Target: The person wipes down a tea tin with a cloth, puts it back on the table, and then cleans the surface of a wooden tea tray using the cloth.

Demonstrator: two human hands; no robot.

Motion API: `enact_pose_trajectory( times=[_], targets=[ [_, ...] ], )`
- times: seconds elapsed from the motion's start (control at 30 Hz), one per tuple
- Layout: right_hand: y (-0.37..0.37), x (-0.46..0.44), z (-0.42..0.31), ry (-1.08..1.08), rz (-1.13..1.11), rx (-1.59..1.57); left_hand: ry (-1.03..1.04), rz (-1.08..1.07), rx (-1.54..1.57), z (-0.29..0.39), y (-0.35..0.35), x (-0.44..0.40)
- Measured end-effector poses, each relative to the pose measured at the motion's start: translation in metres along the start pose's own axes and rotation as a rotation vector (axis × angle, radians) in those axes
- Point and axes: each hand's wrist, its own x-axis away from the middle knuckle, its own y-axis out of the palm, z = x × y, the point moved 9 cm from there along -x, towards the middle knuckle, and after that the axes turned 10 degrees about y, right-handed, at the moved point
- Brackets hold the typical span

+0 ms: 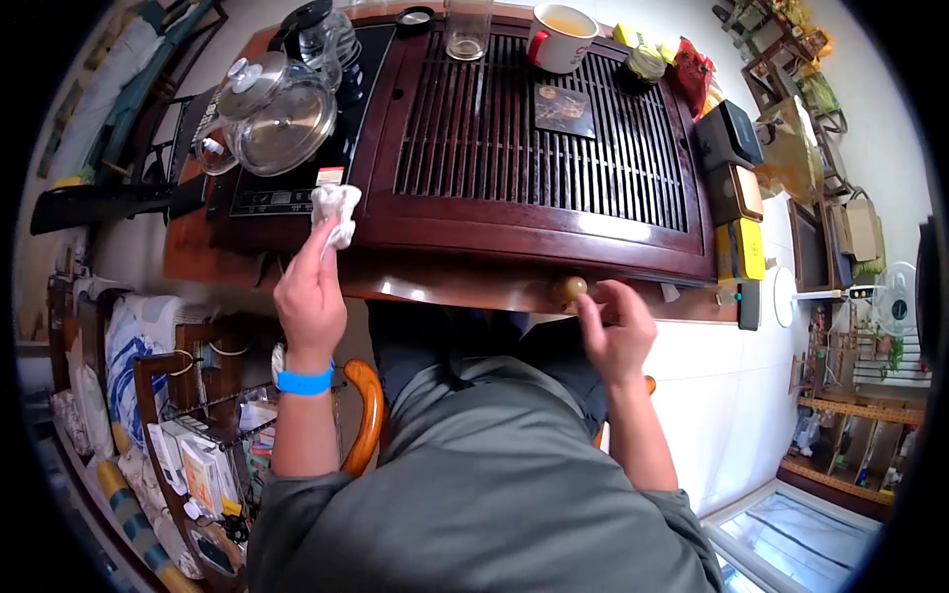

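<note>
My left hand [312, 306] is raised over the table's left front, with its fingers closed on a crumpled white tissue [337, 212]. Near the front edge of the wooden table [465, 290] is a small, round, golden-brown ball [570, 289]. Just right of it is my right hand [623, 331], its thumb and bent fingers apart. The thumb tip meets the ball's edge in view; whether it touches I cannot tell. Behind my hands lies the dark slatted tea tray [465, 240].
A glass pot [287, 119] stands on the black cooktop [262, 201] at left. On the tray are a clear glass [468, 30], a white mug [561, 40] of amber liquid and a dark square card [564, 110]. Boxes, one yellow [748, 249], line the right side.
</note>
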Motion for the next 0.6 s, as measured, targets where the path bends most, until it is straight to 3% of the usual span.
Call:
enact_pose_trajectory(
  times=[0.17, 0.33, 0.4, 0.6],
  targets=[
    [0.027, 0.012, -0.002, -0.130, 0.061, 0.371, 0.208, 0.061, -0.081, 0.032, 0.031, 0.043],
    [0.027, 0.010, 0.002, -0.157, 0.063, 0.213, 0.339, -0.057, -0.232, 0.047, 0.078, 0.074],
    [0.014, 0.011, -0.004, -0.162, 0.086, 0.084, 0.273, -0.138, -0.264, 0.046, 0.089, 0.072],
    [-0.038, 0.017, 0.035, 0.161, 0.140, -0.265, 0.259, -0.294, -0.195, 0.078, 0.125, 0.057]
  ],
)
